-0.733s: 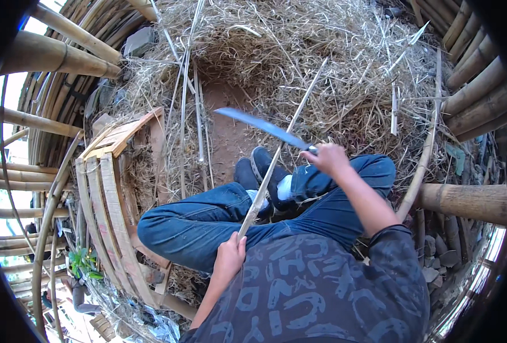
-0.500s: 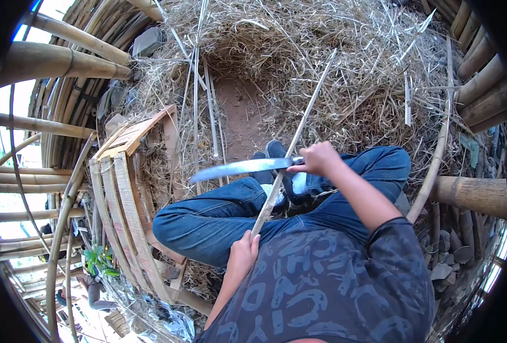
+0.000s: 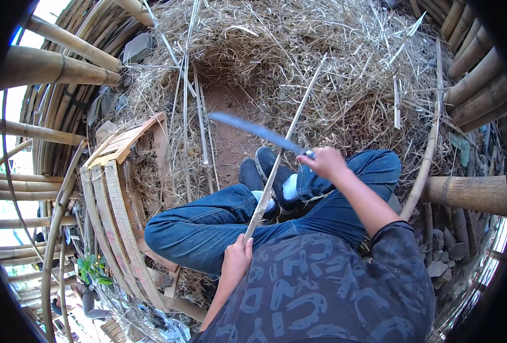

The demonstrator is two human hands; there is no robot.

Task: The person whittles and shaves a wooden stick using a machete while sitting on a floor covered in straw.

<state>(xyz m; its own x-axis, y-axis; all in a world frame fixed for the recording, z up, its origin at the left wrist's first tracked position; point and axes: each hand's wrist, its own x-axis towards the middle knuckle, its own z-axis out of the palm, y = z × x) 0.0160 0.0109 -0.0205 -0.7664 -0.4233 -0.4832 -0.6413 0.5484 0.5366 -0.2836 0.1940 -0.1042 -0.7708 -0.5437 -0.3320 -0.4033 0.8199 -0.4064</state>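
Observation:
My left hand (image 3: 239, 253) is closed round the near end of a long split bamboo strip (image 3: 263, 201), close to my lap. The strip slants away to the upper right, past my shoes, over the shavings. In my right hand (image 3: 324, 162) is the handle of a machete (image 3: 252, 129), its long blade pointing to the upper left. The blade crosses the strip at about its middle; whether the edge touches it I cannot tell. A slight motion blur lies along the blade. My crossed legs in jeans sit beneath both hands.
A heap of pale bamboo shavings (image 3: 333, 80) spreads ahead, around a bare soil patch (image 3: 230, 123). Several thin strips (image 3: 203, 128) lie left of it. A wooden slatted frame (image 3: 119, 211) stands at my left. Thick bamboo poles (image 3: 465, 194) line both sides, with rubble at the right.
The machete has swung its tip away from me, from lying nearly level to slanting up and left. My right hand shifted slightly to the right. My left hand keeps its hold on the strip.

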